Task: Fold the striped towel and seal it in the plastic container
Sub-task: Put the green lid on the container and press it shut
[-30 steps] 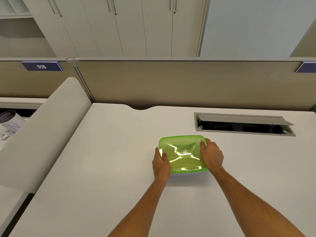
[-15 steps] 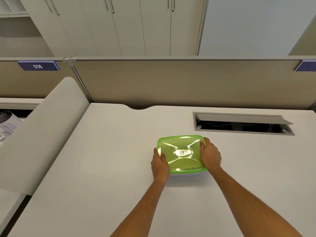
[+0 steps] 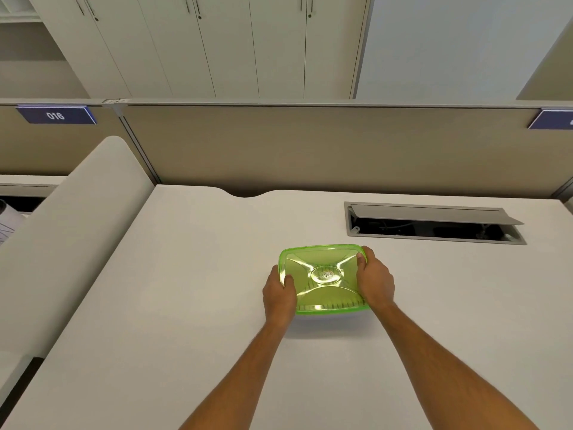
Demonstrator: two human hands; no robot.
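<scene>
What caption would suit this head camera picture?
Both hands, left hand and right hand, press the green lid onto a container on the desk.

Office cubicle showing: partition [image 3: 310,144] running along desk [image 3: 186,274] far edge, numbered sign [image 3: 55,115], cabinets [image 3: 217,45] standing behind.

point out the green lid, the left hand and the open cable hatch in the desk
green lid [image 3: 322,276], head view, round centre boss of the lid
left hand [image 3: 279,297], head view, back of the hand
cable hatch [image 3: 434,215], head view, raised grey flap
</scene>
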